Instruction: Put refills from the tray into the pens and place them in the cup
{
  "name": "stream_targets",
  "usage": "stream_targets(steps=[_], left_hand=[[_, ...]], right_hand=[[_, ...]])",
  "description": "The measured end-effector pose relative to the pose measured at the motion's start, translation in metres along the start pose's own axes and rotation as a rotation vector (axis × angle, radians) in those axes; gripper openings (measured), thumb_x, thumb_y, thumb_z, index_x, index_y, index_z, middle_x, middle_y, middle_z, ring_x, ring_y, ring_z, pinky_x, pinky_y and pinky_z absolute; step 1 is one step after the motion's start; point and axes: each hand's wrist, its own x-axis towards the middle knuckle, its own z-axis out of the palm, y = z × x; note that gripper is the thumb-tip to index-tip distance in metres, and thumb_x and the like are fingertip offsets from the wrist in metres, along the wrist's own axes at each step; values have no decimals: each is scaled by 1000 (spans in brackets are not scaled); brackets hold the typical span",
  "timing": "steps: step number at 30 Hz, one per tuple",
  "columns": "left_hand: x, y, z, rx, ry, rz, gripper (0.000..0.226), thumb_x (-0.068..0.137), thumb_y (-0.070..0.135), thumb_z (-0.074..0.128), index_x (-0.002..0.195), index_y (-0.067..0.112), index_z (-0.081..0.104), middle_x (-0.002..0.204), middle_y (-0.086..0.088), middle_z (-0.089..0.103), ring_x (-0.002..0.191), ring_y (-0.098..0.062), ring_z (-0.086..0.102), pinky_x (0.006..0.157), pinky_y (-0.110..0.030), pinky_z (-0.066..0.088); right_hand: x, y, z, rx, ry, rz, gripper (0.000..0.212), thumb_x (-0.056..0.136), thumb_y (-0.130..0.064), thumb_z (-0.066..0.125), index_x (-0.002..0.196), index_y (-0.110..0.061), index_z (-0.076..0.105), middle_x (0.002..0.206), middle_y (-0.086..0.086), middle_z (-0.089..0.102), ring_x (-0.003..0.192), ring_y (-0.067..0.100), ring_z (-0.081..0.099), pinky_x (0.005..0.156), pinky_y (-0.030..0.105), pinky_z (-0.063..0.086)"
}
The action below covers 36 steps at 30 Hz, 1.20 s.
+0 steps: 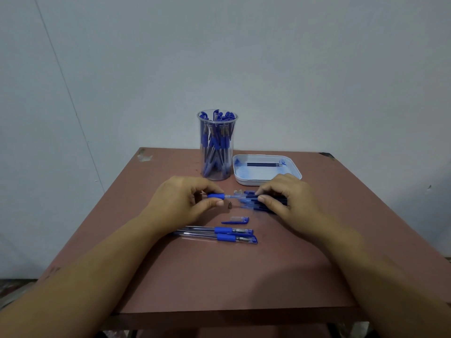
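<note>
My left hand (181, 200) holds a clear pen barrel with a blue grip (217, 196), lying level and pointing right. My right hand (285, 200) pinches a dark refill (251, 196) whose end meets the barrel's open end; more dark refills lie bunched under its fingers. A small metal pen tip (230, 205) lies on the table just below the barrel. A loose blue cap (236, 220) lies nearer me. Two capped pens (219, 234) lie side by side in front. The clear cup (217, 145) at the back holds several blue pens. The white tray (294, 170) holds one refill (264, 164).
The brown table (219, 272) stands against a pale wall, and its front edge runs just below my forearms. A tiny clear part (238, 191) lies between the tray and my hands. Cup and tray stand side by side at the far edge.
</note>
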Motion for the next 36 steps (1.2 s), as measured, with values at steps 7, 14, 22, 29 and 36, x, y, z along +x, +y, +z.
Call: stream_targets(steps=[7,14,22,29,36], left_hand=[[1,8,5,63,-19,16,35,80,63,56,99,38,73,79,23,67,66,10,53,61,-9,40],[0,1,3,32,18,-56,19,83,46,73,100,37,74,82,20,70,71,-1,60,65,-26,53],[2,2,5,-60,45,-54,37,80,63,60,101,36,74,87,21,71,75,-3,65,68,-31,56],[3,2,4,-56,22,-31,38,79,63,57,100,36,74,87,20,72,77,-2,66,68,-32,56],[4,-13,-2,-22,79,-106,41,76,68,55,98,38,73,85,20,72,76,-4,65,67,-34,55]], right_hand=[[6,-15,15,-62,-31,-148,24,91,-44,59,109,-32,69,92,-17,65,80,5,52,75,27,43],[1,-11,-2,93,54,99,16,87,-21,71,89,-33,61,86,-17,63,85,5,57,73,23,45],[3,-21,6,259,21,104,25,92,-21,64,109,-40,64,91,-14,63,86,9,59,75,12,43],[9,-30,15,270,-26,81,18,92,-20,64,106,-29,69,93,-16,61,88,5,57,76,11,40],[22,-19,21,-44,-248,117,28,93,-39,60,121,-40,63,102,-19,50,101,9,39,92,33,32]])
